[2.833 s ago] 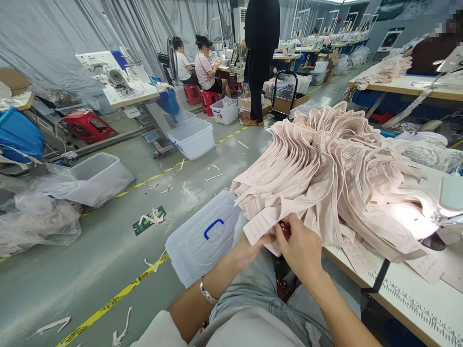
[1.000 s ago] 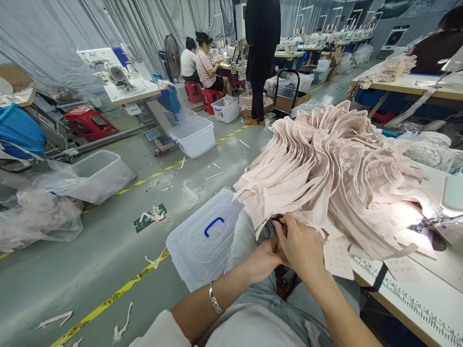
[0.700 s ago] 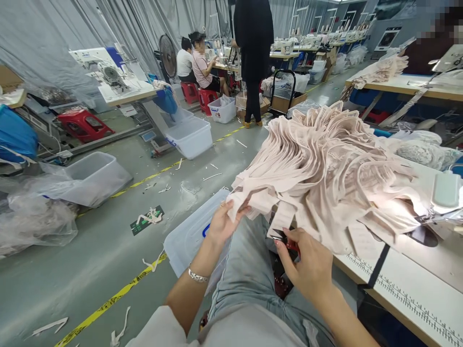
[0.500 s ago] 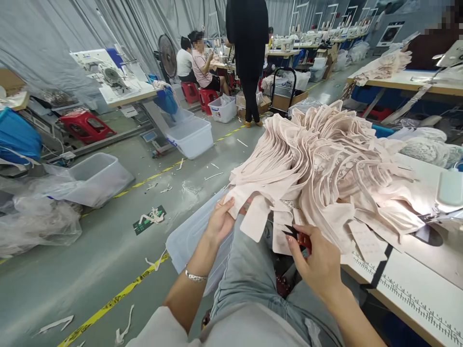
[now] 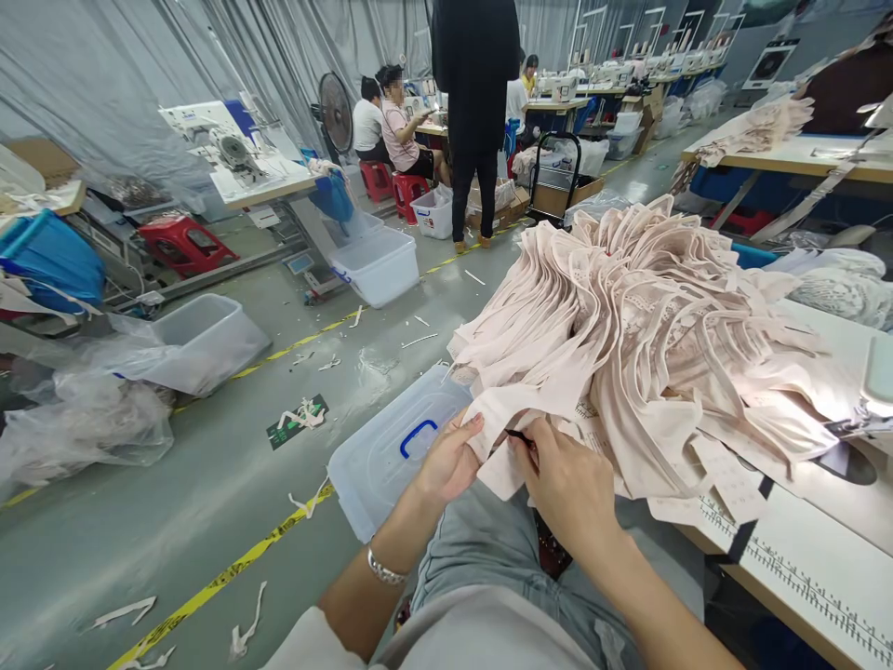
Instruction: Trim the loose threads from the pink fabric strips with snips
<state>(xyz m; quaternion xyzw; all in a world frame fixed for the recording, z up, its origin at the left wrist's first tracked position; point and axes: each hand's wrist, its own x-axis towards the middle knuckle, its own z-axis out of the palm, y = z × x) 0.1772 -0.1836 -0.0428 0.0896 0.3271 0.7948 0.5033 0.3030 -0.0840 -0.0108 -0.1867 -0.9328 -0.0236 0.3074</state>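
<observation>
A large heap of pale pink garment pieces (image 5: 648, 307) lies on the sewing table and hangs over its near left edge. My left hand (image 5: 446, 465) pinches the edge of one pale pink fabric piece (image 5: 503, 402) hanging from the heap. Close beside it, my right hand (image 5: 576, 479) is closed round small black thread snips (image 5: 519, 435), whose dark tip points left at the fabric. The rest of the snips is hidden by my fingers. A loose fabric flap (image 5: 499, 473) hangs just below the tip, over my lap.
A sewing machine (image 5: 877, 372) stands at the right on the table (image 5: 823, 577) with ruler markings. A clear lidded box (image 5: 377, 470) with a blue handle sits left of my legs. Fabric scraps (image 5: 303, 414) litter the floor. A person in black (image 5: 476, 102) stands ahead; others sit beyond.
My right hand has moved left, up to my left hand, bringing the snips against the fabric. The snips' blades showed spread apart before; now just a dark tip shows. The view has shifted slightly.
</observation>
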